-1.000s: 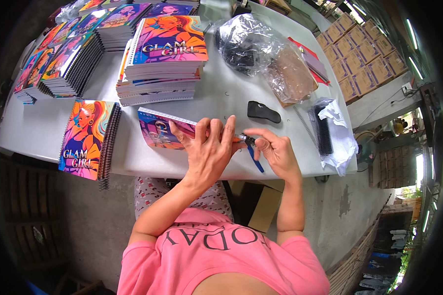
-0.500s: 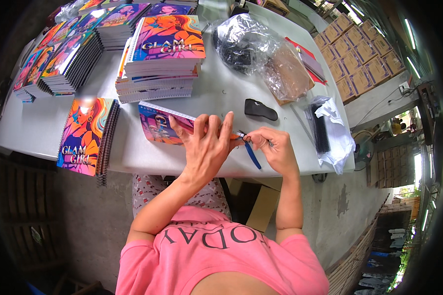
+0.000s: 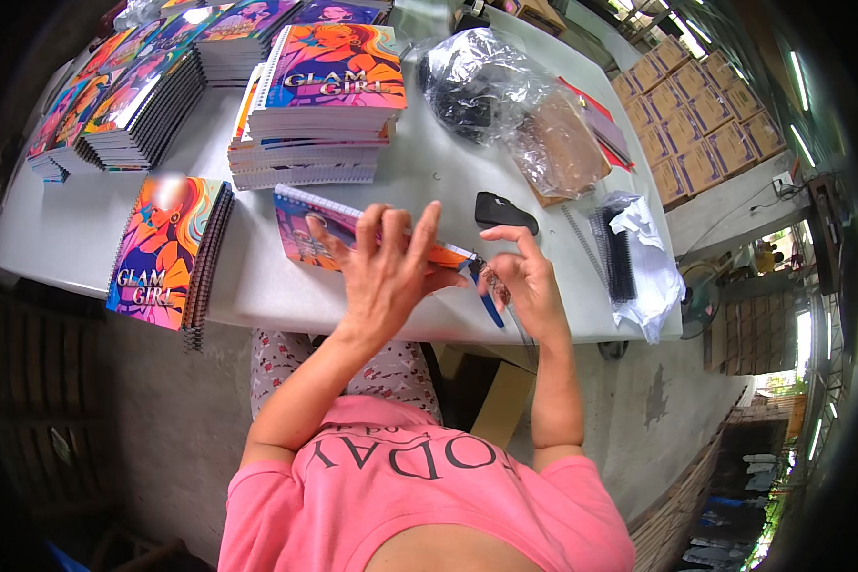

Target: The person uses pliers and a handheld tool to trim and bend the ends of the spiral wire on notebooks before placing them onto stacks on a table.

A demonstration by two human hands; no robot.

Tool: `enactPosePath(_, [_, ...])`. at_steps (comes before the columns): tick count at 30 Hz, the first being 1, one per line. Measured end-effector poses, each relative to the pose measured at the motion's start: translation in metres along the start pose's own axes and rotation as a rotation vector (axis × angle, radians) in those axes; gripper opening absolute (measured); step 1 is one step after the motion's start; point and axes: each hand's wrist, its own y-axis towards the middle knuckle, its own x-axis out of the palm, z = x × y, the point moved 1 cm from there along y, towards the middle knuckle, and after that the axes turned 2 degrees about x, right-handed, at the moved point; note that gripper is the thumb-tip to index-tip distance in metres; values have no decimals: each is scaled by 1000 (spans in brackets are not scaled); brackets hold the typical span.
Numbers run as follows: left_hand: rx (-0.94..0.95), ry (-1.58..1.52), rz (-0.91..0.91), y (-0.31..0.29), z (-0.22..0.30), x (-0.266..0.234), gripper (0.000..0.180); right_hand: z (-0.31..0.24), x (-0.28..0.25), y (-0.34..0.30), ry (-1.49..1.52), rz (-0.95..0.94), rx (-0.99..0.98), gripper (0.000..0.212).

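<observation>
At the near edge of the white table (image 3: 429, 181), the left hand (image 3: 386, 276) is pressing down on a colourful spiral notebook (image 3: 319, 229), fingers spread wide rather than closed around it. Just to its right, the right hand (image 3: 524, 281) is pinching blue-handled pliers (image 3: 486, 296) at the notebook's right end, near a black case (image 3: 505, 212).

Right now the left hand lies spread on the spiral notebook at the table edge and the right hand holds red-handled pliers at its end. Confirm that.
Not quite: the pliers in the right hand have blue handles, not red, as the head view shows. The left hand does lie spread on the spiral notebook at the table edge.
</observation>
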Motion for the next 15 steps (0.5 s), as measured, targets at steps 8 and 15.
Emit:
enactPosePath(8, [41,-59,35,-8,-23,-1,52,11,-1,1,-329,24,-383,24])
enactPosePath(15, [102,-198,-31,-3,-35,-13,43,30,-48,56,-204,-214,-118,26])
